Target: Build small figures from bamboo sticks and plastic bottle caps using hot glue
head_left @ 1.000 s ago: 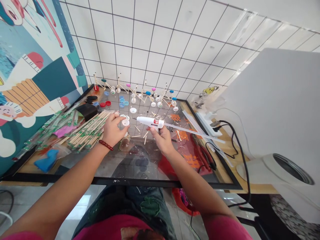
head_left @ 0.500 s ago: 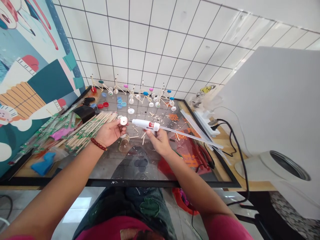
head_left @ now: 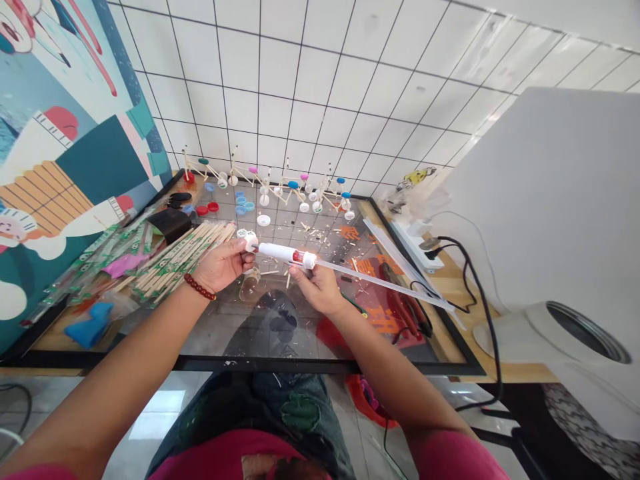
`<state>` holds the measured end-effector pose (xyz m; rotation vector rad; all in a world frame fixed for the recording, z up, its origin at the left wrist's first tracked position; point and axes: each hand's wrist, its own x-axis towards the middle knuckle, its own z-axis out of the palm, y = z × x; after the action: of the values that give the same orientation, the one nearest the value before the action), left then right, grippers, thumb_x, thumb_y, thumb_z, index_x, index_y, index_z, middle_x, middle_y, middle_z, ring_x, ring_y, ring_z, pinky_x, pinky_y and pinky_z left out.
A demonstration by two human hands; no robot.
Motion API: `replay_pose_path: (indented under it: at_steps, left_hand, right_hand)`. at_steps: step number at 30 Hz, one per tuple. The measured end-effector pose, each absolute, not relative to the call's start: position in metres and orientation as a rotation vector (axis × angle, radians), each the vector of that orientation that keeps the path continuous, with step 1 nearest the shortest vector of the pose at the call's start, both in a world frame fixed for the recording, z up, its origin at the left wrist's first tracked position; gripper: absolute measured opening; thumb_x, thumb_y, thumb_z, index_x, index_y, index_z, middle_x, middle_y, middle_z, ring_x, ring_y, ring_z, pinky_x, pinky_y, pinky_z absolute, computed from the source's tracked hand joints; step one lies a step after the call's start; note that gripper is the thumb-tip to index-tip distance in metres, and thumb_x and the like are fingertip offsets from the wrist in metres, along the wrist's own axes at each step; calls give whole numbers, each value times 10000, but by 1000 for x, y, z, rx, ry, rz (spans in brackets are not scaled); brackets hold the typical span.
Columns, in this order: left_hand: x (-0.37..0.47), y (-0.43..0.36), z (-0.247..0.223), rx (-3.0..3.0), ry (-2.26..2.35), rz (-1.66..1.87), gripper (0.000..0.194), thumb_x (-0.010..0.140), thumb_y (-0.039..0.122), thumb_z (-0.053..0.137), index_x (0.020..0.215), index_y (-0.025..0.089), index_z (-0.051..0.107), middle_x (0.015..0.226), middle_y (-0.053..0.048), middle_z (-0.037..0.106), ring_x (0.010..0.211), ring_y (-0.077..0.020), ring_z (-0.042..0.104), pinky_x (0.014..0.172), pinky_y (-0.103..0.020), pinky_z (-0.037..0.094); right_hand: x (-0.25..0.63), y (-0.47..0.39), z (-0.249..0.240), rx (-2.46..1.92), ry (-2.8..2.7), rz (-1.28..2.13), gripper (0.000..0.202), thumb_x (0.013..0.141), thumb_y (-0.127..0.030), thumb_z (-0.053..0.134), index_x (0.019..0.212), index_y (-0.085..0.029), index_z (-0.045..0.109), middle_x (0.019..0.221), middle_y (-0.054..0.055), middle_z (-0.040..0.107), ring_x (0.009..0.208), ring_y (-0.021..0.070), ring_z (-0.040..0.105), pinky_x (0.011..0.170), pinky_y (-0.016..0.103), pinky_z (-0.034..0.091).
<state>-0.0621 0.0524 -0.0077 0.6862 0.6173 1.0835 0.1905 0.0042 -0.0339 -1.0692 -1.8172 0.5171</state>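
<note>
Left hand: our left hand (head_left: 223, 263) pinches a small white cap (head_left: 251, 241), a round plastic disc, between thumb and fingers, above the table's middle.
Right hand: our right hand (head_left: 315, 287) grips the glue gun (head_left: 287, 254), a smooth white plastic barrel with a red glow at its rear.
Glue stick: a long clear stick (head_left: 380, 281) runs from the gun's back far out to the right.
Contact: the gun's tip meets the cap.
Table: glossy glass (head_left: 260, 333) in a black frame, strewn with splinters.
Left side: a sheaf of thin wooden sticks (head_left: 175, 260), just beside our left hand.
Far edge: stick-and-cap models (head_left: 280, 187) in a row against the tiled wall.
Right side: black cable (head_left: 475, 300) and a white box (head_left: 550, 220), crowding that edge.
Open room: bare glass lies near us, below both hands.
Change: a second ago cap and tip stood apart; we have brought them together.
</note>
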Motion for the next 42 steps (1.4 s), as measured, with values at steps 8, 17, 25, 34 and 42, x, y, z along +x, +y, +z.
replay_pose_path:
  at_steps: [8, 17, 25, 34, 42]
  left_hand:
    - [-64, 54, -11, 769, 658, 1029, 343, 725, 338, 1030, 880, 148, 790, 784, -15, 665, 655, -122, 593, 572, -240, 535]
    - [-61, 52, -12, 774, 674, 1060, 322, 684, 290, 1040, 844, 163, 791, 786, -20, 694, 636, -123, 594, 557, -239, 527]
    - [-56, 50, -2, 542, 674, 1199, 174, 836, 245, 902, 908, 190, 753, 811, -44, 715, 616, -129, 553, 568, -247, 508]
    - [-66, 65, -5, 861, 1008, 1486, 314, 570, 123, 949, 849, 162, 809, 841, -16, 756, 692, -105, 581, 615, -211, 450]
    - [-63, 65, -14, 979, 1015, 1534, 407, 476, 206, 1040, 833, 186, 844, 974, -67, 827, 917, -214, 717, 750, -289, 567]
  right_hand:
    - [191, 4, -32, -1090, -1837, 516, 403, 1027, -521, 634, 1273, -240, 785, 1203, 100, 835, 1118, 308, 800, 1040, 417, 652]
    - [193, 7, -38, -1014, -1740, 553, 409, 1005, -547, 685, 1205, -214, 812, 1136, 110, 836, 1045, 303, 791, 1011, 464, 641]
    - [194, 15, -37, -1007, -1406, 806, 545, 949, -746, 737, 1160, -245, 764, 906, 40, 817, 708, 191, 645, 713, 337, 566]
    - [222, 38, -34, -1144, -1231, 592, 513, 941, -705, 692, 1115, -225, 740, 948, 57, 815, 710, 182, 619, 715, 330, 555]
    - [261, 51, -29, -1662, -1392, 354, 431, 928, -454, 677, 1207, -170, 842, 1224, 137, 879, 1168, 357, 788, 1060, 469, 603]
